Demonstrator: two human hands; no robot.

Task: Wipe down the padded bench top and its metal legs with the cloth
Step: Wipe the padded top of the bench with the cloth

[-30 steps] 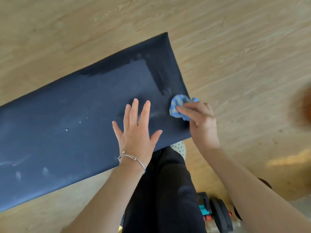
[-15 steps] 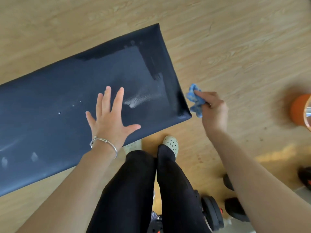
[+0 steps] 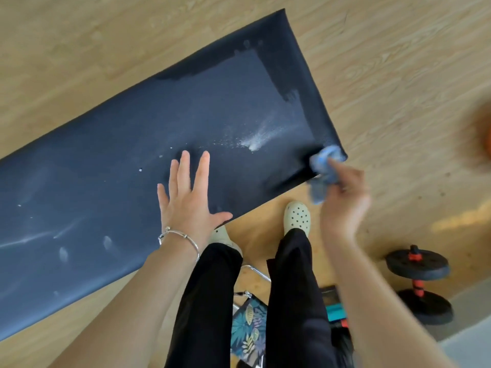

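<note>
The dark padded bench top (image 3: 111, 144) runs from lower left to upper right, with white dusty smears (image 3: 256, 140) near its right end and fainter marks at the left. My left hand (image 3: 188, 200) lies flat on the pad with fingers spread. My right hand (image 3: 342, 200) grips a bunched blue cloth (image 3: 322, 168) against the near right corner of the bench. The hand and cloth are blurred. The metal legs are hidden under the pad.
Light wooden floor surrounds the bench. My legs in black trousers and pale clogs (image 3: 297, 217) stand at the near edge. A black dumbbell (image 3: 419, 282) lies on the floor at right. An orange object (image 3: 485, 134) sits at the right edge. A leaf-patterned item (image 3: 248, 330) lies between my feet.
My right hand with the cloth swept off the bench's right end, then came back onto the near right corner. My left hand stayed flat on the pad.
</note>
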